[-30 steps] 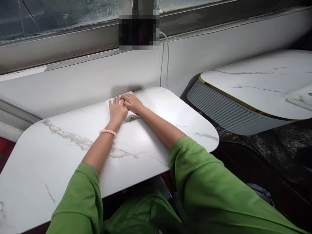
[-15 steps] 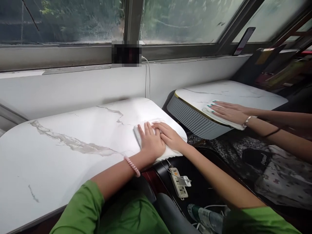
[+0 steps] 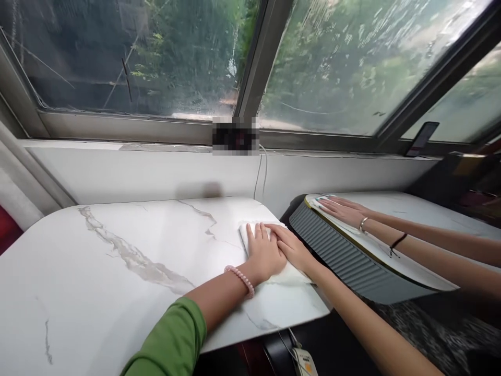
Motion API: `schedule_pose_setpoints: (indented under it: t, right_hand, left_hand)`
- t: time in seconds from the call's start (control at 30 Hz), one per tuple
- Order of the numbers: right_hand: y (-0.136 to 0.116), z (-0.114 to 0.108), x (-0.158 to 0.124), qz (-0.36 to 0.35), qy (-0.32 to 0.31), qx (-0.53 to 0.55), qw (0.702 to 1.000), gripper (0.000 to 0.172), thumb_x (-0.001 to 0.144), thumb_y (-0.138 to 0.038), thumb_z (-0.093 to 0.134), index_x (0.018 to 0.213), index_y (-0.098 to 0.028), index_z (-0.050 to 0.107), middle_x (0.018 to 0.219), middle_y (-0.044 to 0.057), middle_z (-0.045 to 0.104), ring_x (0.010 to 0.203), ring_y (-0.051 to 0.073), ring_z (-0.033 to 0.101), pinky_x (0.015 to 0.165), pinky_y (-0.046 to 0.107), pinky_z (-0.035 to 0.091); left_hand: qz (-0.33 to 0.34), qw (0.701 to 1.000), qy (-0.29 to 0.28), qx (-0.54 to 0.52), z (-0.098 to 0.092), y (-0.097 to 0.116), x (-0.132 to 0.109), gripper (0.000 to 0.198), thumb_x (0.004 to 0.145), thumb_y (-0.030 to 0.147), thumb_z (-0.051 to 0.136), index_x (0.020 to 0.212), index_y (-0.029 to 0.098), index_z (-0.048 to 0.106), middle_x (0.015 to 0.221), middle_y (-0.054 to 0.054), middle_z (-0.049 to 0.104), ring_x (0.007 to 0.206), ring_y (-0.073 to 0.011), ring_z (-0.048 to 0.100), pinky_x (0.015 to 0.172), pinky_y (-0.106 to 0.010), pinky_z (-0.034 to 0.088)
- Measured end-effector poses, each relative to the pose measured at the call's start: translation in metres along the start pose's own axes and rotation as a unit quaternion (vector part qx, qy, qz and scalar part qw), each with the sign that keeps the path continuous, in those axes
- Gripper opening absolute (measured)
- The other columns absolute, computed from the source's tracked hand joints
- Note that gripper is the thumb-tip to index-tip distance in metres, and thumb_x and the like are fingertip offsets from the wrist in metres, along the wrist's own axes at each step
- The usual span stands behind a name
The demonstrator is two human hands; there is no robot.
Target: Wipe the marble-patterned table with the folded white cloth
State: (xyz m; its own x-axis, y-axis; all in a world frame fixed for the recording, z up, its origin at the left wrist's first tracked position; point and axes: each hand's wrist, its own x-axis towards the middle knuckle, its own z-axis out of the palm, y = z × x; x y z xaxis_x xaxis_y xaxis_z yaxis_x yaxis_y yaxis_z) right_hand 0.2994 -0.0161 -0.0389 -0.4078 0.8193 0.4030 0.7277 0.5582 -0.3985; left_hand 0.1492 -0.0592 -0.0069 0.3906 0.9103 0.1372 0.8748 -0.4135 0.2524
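Note:
A white cloth (image 3: 291, 273) lies on the marble-patterned white tabletop (image 3: 156, 235), near its right end. My left hand (image 3: 266, 253), with a pink beaded bracelet at the wrist, presses flat on the cloth, fingers spread. Close against it on the right, my right hand (image 3: 293, 248) also rests on the cloth, its fingers stretched out and partly overlapping the left hand. The cloth's middle is hidden beneath both palms.
At the right, another person's hands (image 3: 344, 210) rest on a cloth on a second table (image 3: 422, 209) with ribbed grey sides. A phone (image 3: 422, 138) leans on the window sill. Below the near table edge is a power strip (image 3: 305, 361).
The view has tilted up, showing more window. My hands and the cloth have moved away from the near table edge. The other person's hands have slid toward the far left end of their table.

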Motion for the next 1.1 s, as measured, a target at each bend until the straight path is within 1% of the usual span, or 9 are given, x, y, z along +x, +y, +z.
schedule_pose_setpoints:
  t: [0.1,0.27,0.33,0.53,0.67,0.8,0.9,1.0,1.1]
  right_hand:
    - [0.007,0.008,0.031,-0.011,0.000,-0.002,1.000,0.048,0.082,-0.026,0.037,0.124,-0.022,0.059,0.128,0.010,0.064,0.120,0.027,0.058,0.106,0.050,0.044]
    - [0.020,0.019,0.074,-0.022,0.002,-0.004,1.000,0.048,0.081,-0.024,0.035,0.122,-0.020,0.060,0.124,0.010,0.067,0.117,0.027,0.060,0.104,0.049,0.045]
    - [0.029,0.023,0.087,-0.019,0.003,-0.007,1.000,0.049,0.079,-0.023,0.036,0.121,-0.019,0.061,0.124,0.010,0.067,0.117,0.026,0.060,0.103,0.048,0.045]
    - [0.056,0.030,0.113,-0.015,0.007,0.001,1.000,0.050,0.078,-0.023,0.037,0.122,-0.017,0.061,0.126,0.011,0.066,0.118,0.027,0.059,0.104,0.048,0.045]
    - [0.065,0.030,0.129,0.003,0.011,0.008,1.000,0.051,0.079,-0.023,0.038,0.123,-0.016,0.062,0.127,0.012,0.066,0.118,0.029,0.058,0.104,0.049,0.044]
    - [0.062,0.028,0.138,0.048,0.015,0.005,0.999,0.050,0.080,-0.022,0.037,0.122,-0.016,0.063,0.128,0.011,0.066,0.119,0.030,0.057,0.104,0.050,0.043]
    - [0.055,0.026,0.137,0.073,0.023,-0.002,0.997,0.051,0.080,-0.021,0.036,0.122,-0.015,0.064,0.129,0.012,0.065,0.120,0.032,0.057,0.103,0.051,0.044]
    - [0.047,0.024,0.130,0.071,0.027,-0.006,0.997,0.050,0.080,-0.020,0.035,0.120,-0.016,0.064,0.127,0.013,0.066,0.118,0.032,0.058,0.103,0.051,0.044]
    - [0.036,0.022,0.113,0.060,0.023,-0.009,0.998,0.048,0.079,-0.021,0.036,0.118,-0.017,0.064,0.124,0.013,0.067,0.116,0.031,0.059,0.103,0.050,0.044]
  left_hand:
    - [-0.019,1.000,-0.004,-0.007,-0.004,-0.018,0.022,0.058,0.099,0.032,0.027,0.152,0.008,0.034,0.158,-0.018,0.030,0.150,-0.0281,0.020,0.123,-0.054,0.006]
    - [-0.034,0.999,0.038,0.003,-0.002,-0.041,0.055,0.055,0.098,0.031,0.029,0.149,0.011,0.040,0.156,-0.016,0.036,0.148,-0.0256,0.025,0.123,-0.052,0.008]
    - [-0.044,0.998,0.043,0.012,0.000,-0.046,0.066,0.054,0.099,0.032,0.029,0.148,0.013,0.042,0.156,-0.014,0.038,0.148,-0.0257,0.026,0.123,-0.053,0.009]
    - [-0.069,0.997,0.021,0.024,-0.001,-0.050,0.099,0.054,0.100,0.029,0.025,0.149,0.013,0.040,0.157,-0.013,0.036,0.149,-0.0247,0.024,0.123,-0.052,0.007]
    - [-0.070,0.997,0.016,0.027,-0.003,-0.055,0.118,0.054,0.099,0.029,0.026,0.150,0.015,0.040,0.157,-0.011,0.036,0.148,-0.0243,0.025,0.123,-0.052,0.008]
    - [-0.057,0.997,0.019,0.038,-0.002,-0.062,0.132,0.053,0.099,0.028,0.026,0.149,0.017,0.041,0.156,-0.009,0.037,0.147,-0.0230,0.027,0.123,-0.051,0.008]
    - [-0.055,0.998,0.014,0.042,0.000,-0.064,0.137,0.054,0.099,0.028,0.025,0.150,0.018,0.040,0.157,-0.008,0.036,0.148,-0.0221,0.025,0.123,-0.050,0.007]
    - [-0.050,0.998,0.019,0.033,0.002,-0.063,0.132,0.053,0.099,0.028,0.026,0.149,0.017,0.040,0.158,-0.009,0.034,0.149,-0.0220,0.023,0.124,-0.049,0.005]
    - [-0.044,0.999,0.016,0.023,0.001,-0.057,0.113,0.053,0.100,0.027,0.027,0.149,0.016,0.040,0.159,-0.010,0.033,0.149,-0.0233,0.022,0.124,-0.050,0.004]
